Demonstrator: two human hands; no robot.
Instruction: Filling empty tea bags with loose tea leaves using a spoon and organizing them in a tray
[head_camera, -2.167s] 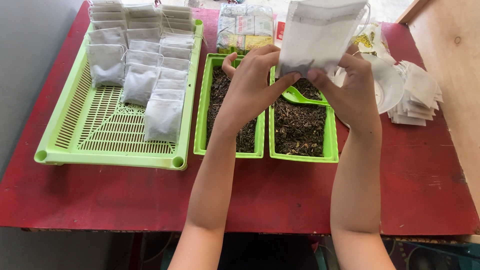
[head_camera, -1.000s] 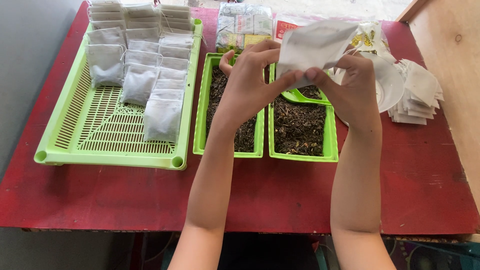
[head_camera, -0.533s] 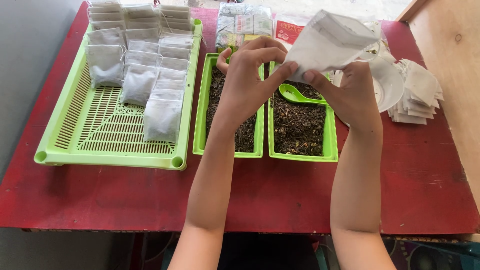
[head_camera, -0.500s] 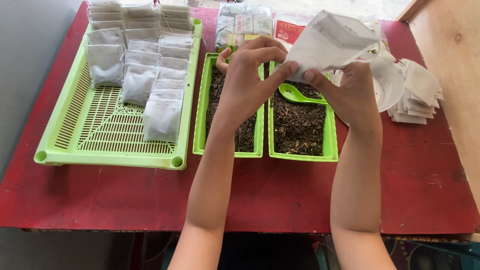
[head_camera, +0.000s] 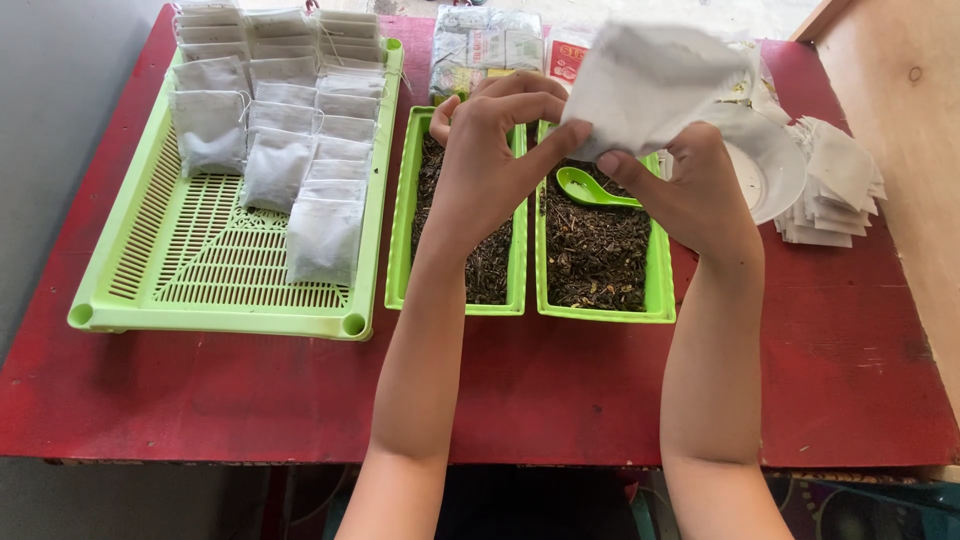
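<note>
while both hands, left hand (head_camera: 490, 150) and right hand (head_camera: 690, 185), keep fingers clamped on the white pouch (head_camera: 650, 85) above the tea tray (head_camera: 598, 305), sealing appears underway; stacking at 10 o'clock likely follows.

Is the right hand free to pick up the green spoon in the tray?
Probably not yet: the right hand and left hand both pinch the white bag, though the green spoon lies uncovered just below.

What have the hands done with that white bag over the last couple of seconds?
Both hands, left hand and right hand, kept hold of the white bag throughout. It stood upright two seconds ago; they tipped it over, and it now lies slanted and bunched above the right green tray. The green spoon, the filled bags in the slotted tray and the stack of empty bags stayed put.
</note>
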